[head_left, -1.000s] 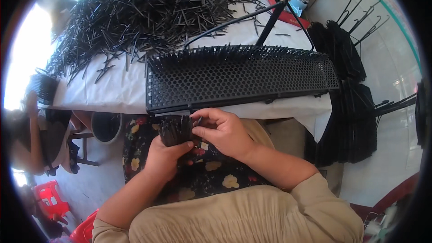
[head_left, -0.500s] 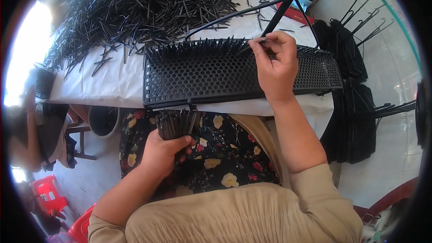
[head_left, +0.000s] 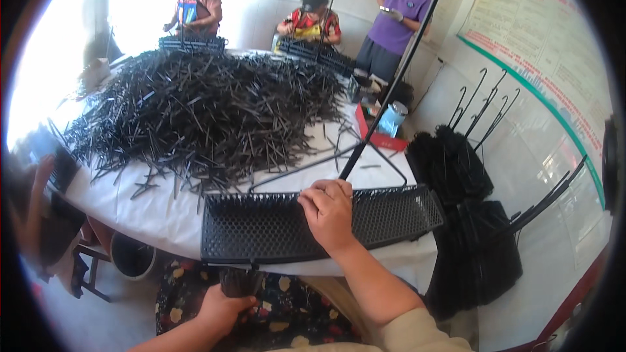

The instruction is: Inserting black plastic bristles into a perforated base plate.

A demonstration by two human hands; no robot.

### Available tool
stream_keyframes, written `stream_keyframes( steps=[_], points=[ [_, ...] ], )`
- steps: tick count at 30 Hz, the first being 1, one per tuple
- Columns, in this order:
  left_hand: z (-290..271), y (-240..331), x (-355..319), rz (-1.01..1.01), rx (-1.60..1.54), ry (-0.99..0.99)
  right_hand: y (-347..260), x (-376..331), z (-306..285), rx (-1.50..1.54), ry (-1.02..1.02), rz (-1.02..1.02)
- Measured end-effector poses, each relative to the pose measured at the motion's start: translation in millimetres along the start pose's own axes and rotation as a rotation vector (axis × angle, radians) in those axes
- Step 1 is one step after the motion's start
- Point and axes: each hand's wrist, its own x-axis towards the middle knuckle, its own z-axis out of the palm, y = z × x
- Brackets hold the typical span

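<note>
In front of me, at the near edge of the table, lies a long black rack [head_left: 261,231] with a honeycomb-perforated face. Thin black pieces stick up along its far top edge. My right hand [head_left: 328,216] is at that edge, about midway along, its fingers pinched together; whatever is between them is hidden. Below the rack's near side, over my floral-covered lap, my left hand [head_left: 223,309] is closed round a bundle of thin black strips [head_left: 240,281], whose ends point up and away from me.
A large heap of loose black strips [head_left: 208,111] covers much of the white-covered table [head_left: 111,199]. From the rack a black rod [head_left: 404,65] rises. Finished-looking black racks with hooks [head_left: 469,241] hang at right. Two people sit at similar racks across the table; another [head_left: 394,16] stands.
The view has tilted up, bringing the far people and wall poster in. My right hand has shifted left along the rack's top edge. The left hand still grips the bundle.
</note>
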Motion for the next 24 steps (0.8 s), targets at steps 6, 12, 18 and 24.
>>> stream_keyframes(
  steps=[6, 12, 18, 24],
  points=[
    [-1, 0, 1, 0.000, -0.051, -0.043, 5, 6, -6, -0.003, -0.103, -0.020],
    [-1, 8, -1, 0.003, -0.073, 0.011, 13, 7, -10, -0.053, -0.101, 0.047],
    [-5, 5, -6, 0.006, -0.089, 0.016, 11, 3, -12, -0.020, -0.138, 0.045],
    [-4, 5, -6, -0.030, -0.098, 0.009, 10, 2, -22, -0.137, -0.206, -0.010]
  ],
)
